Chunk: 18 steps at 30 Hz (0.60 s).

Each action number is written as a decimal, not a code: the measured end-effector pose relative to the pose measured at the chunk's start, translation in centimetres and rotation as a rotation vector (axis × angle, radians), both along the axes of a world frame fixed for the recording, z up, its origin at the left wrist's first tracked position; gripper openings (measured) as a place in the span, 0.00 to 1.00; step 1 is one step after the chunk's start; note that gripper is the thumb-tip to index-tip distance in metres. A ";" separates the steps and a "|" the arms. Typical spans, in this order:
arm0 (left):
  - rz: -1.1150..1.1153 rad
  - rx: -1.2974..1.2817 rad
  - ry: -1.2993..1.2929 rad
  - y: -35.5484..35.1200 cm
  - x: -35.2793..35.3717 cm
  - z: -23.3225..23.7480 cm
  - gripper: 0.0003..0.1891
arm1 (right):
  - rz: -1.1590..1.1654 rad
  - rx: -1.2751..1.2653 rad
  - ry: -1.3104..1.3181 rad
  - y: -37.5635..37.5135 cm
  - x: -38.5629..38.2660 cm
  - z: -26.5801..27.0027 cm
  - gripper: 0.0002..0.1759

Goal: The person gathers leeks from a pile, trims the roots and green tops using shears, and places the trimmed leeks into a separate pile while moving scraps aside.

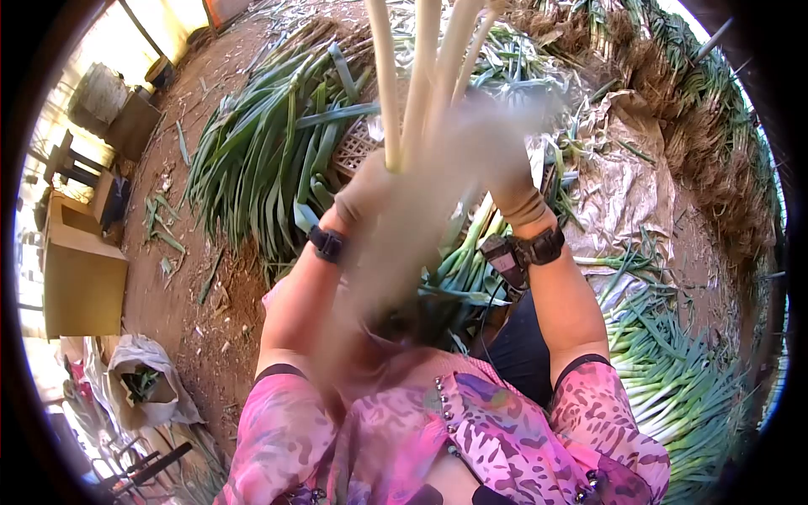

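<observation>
Several long pale leek stalks (419, 84) stand up in front of me, their lower part inside my left hand (368, 189). That hand is gloved and its fingers are wrapped round them. Close beside the stalks, to the right, is my right hand (497, 147), also gloved; its fingers are smeared by motion. A blurred pale streak crosses below both hands and hides what lies behind it. A big pile of green leek leaves (269, 151) lies left of my hands, next to a woven basket (358, 143).
Unbundled green onions (665, 362) spread at the lower right. Rooted bundles (707, 143) line the right edge beside a crumpled sheet (627, 168). On the left stand a cardboard box (84, 282) and an open sack (147, 379) on the earth floor.
</observation>
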<state>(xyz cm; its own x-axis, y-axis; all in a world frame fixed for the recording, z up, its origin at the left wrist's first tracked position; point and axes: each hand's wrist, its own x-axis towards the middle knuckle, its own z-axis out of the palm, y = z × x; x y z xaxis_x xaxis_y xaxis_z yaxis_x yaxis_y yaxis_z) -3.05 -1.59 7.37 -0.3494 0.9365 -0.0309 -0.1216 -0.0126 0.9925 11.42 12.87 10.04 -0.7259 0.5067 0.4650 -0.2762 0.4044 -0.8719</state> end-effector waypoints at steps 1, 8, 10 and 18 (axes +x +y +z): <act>0.064 0.011 0.122 -0.3 -0.2 0.6 0.16 | 0.047 0.002 0.040 0.6 -0.3 -1.0 0.23; 0.419 0.267 0.438 -4.1 -3.9 15.5 0.15 | 0.541 0.055 -0.818 -11.7 6.7 -16.0 0.33; 0.534 0.373 0.555 -5.5 -4.7 20.5 0.15 | 0.725 0.071 -0.859 -13.6 9.5 -21.9 0.30; 0.543 0.523 0.846 -9.4 0.3 31.3 0.17 | 0.101 0.692 -0.954 -7.7 14.9 -8.2 0.27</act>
